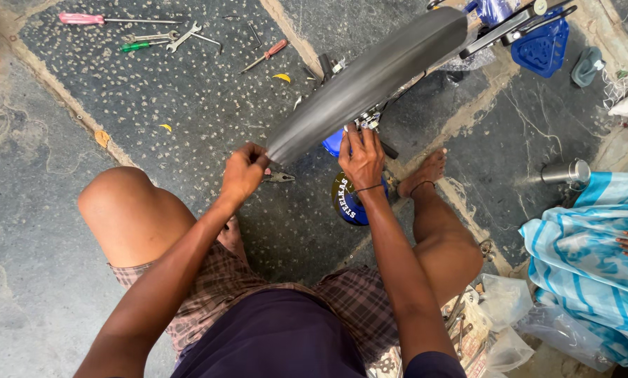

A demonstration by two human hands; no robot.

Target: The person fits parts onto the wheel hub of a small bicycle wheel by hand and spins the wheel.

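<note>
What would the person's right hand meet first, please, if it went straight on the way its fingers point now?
The right hand already touches the metal fittings under the black mudguard; going on, it would probably press into the mudguard itself, though depth is unclear.

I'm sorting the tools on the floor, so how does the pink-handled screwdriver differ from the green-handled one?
The pink-handled screwdriver is the longer of the two, with a thin shaft that runs well past its handle; the green-handled screwdriver looks shorter. The pink one lies almost level along the top edge of the view, while the green one lies slightly tilted, below it, beside the spanners. Both lie loose on the stone floor, away from both hands.
</note>
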